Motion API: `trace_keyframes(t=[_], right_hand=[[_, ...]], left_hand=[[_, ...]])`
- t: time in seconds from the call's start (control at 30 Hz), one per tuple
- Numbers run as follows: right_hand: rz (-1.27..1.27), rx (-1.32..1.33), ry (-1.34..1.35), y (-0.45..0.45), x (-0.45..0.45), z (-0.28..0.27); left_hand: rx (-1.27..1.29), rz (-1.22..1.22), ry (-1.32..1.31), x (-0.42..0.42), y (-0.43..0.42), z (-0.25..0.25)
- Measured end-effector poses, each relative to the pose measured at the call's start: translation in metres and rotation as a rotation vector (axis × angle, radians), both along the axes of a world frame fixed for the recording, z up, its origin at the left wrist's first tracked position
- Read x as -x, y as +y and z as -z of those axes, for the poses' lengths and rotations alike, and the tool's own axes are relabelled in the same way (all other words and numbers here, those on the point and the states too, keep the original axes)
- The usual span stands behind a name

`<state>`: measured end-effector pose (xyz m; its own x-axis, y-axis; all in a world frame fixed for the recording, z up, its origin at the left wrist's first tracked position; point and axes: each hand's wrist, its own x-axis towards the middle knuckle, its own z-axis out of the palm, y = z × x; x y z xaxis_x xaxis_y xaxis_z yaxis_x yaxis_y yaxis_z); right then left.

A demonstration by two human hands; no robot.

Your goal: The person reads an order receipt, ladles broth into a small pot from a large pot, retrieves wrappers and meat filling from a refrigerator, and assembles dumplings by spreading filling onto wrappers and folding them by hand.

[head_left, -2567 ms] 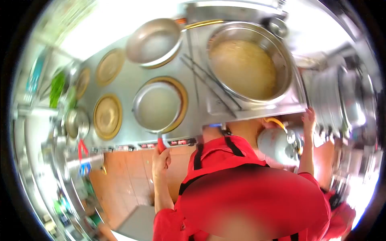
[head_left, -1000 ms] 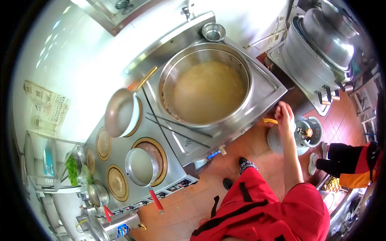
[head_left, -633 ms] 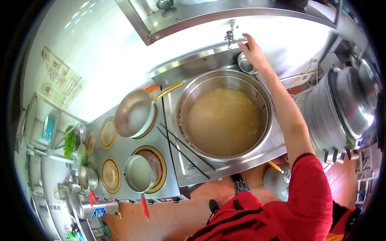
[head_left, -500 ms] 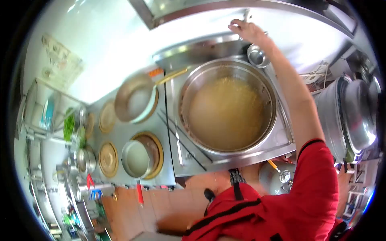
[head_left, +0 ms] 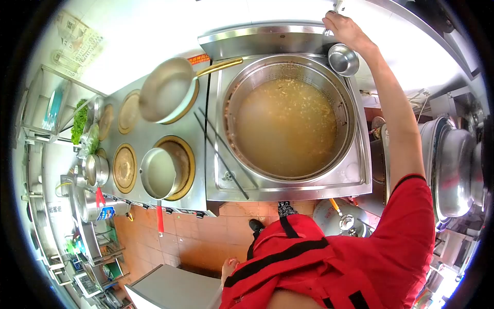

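Observation:
My right hand [head_left: 346, 30] is stretched out to the wall behind the stove. Its fingers are curled round a metal wall fitting [head_left: 338, 6] that looks like a tap, and a bit of shiny metal shows under them. Just below sits a steel cup [head_left: 343, 60], at the back right corner of a big stockpot [head_left: 355, 121]. Cloudy, yellowish broth [head_left: 288, 129] with floating bits fills the pot, inside a perforated liner. Low beside the red apron, my left hand [head_left: 229, 268] shows only in part; its fingers are mostly hidden.
A frying pan [head_left: 167, 90] and a red-handled saucepan [head_left: 161, 174] stand on the cooktop [head_left: 126, 167] at left. Black chopsticks [head_left: 222, 154] lie beside the pot. Large metal basins [head_left: 455, 170] are stacked at right. A gas cylinder [head_left: 329, 216] stands below, and a grey-topped counter [head_left: 172, 288] at lower left.
The view has shifted, and the cooktop and pot sit higher in it. My right hand stays by the wall fitting, its fingers now more curled. My left hand has come into view.

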<state>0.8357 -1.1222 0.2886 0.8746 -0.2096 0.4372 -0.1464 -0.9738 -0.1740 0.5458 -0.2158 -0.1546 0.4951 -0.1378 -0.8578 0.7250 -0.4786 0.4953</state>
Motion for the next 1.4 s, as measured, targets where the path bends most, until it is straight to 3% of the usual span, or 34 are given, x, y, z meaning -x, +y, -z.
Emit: trace_keyframes(t=[0.03, 0.13, 0.27, 0.37, 0.4, 0.5, 0.53, 0.63, 0.67, 0.77, 0.8, 0.9, 0.93, 0.97, 1.0, 1.03, 1.07, 1.1, 1.17, 1.27, 1.3, 1.33, 1.4], right_hand=[[-0.001, -0.005, -0.001, 0.0, 0.0, 0.0], [-0.021, 0.015, 0.005, -0.007, 0.002, 0.001], [0.014, -0.011, 0.102, -0.011, 0.001, -0.002], [0.038, -0.083, 0.101, -0.02, -0.003, 0.004], [-0.01, 0.087, 0.137, -0.022, -0.002, 0.002], [0.017, 0.005, 0.166, -0.03, -0.008, 0.007], [-0.007, 0.194, 0.225, -0.031, -0.008, 0.005], [0.035, 0.159, 0.305, -0.016, -0.001, -0.006], [0.082, 0.014, 0.299, -0.009, 0.0, -0.01], [-0.098, 0.713, 0.321, -0.058, -0.015, 0.014], [-0.002, 0.724, 0.363, -0.051, -0.016, 0.013], [-0.023, 0.577, 0.273, -0.048, -0.015, 0.011], [-0.006, 0.551, 0.174, -0.071, -0.017, 0.024], [0.09, 0.374, 0.094, -0.061, -0.009, 0.033], [0.174, 0.196, -0.008, -0.027, 0.001, 0.03], [0.344, -0.119, -0.09, 0.01, 0.023, 0.026], [0.28, -0.12, -0.275, 0.073, 0.046, 0.02], [0.181, -0.175, -0.341, 0.084, 0.066, 0.044], [0.236, -0.282, -0.166, 0.132, 0.113, 0.117], [0.228, -0.541, 0.113, 0.275, 0.194, 0.197], [0.232, -0.717, 0.175, 0.294, 0.216, 0.236], [0.219, -0.468, 0.265, 0.311, 0.228, 0.255], [0.267, -0.265, 0.223, 0.325, 0.233, 0.28]], left_hand=[[-0.017, 0.049, -0.012, 0.003, 0.005, 0.013], [0.145, -0.163, 0.025, -0.001, -0.013, -0.022], [0.092, -0.128, 0.009, -0.006, -0.016, -0.034], [-0.004, -0.115, -0.002, -0.032, -0.06, -0.105], [0.032, -0.102, -0.009, -0.036, -0.06, -0.109], [-0.025, 0.035, -0.037, -0.051, -0.063, -0.144], [-0.071, 0.095, -0.048, -0.056, -0.062, -0.147], [0.135, -0.416, 0.227, -0.044, -0.013, -0.112], [0.121, -0.432, 0.148, -0.038, -0.005, -0.116], [-0.126, -0.076, -0.018, -0.029, 0.003, -0.134], [-0.179, -0.02, -0.024, -0.026, 0.004, -0.141], [-0.136, 0.109, 0.035, -0.015, 0.025, -0.134], [-0.049, -0.072, 0.118, -0.008, 0.04, -0.112], [0.03, -0.252, 0.203, 0.004, 0.061, -0.069], [0.107, -0.434, 0.286, 0.013, 0.073, -0.06], [0.094, -0.404, 0.274, 0.021, 0.081, -0.044], [0.08, -0.374, 0.263, 0.026, 0.083, -0.034], [0.065, -0.344, 0.251, 0.031, 0.084, -0.025], [0.164, -0.166, 0.032, 0.034, 0.08, -0.015], [0.068, -0.251, 0.198, -0.021, 0.005, -0.1], [0.07, -0.208, 0.203, -0.023, 0.017, -0.093], [0.084, -0.169, 0.197, -0.027, 0.026, -0.076], [0.096, -0.104, 0.178, -0.034, 0.036, -0.062]])
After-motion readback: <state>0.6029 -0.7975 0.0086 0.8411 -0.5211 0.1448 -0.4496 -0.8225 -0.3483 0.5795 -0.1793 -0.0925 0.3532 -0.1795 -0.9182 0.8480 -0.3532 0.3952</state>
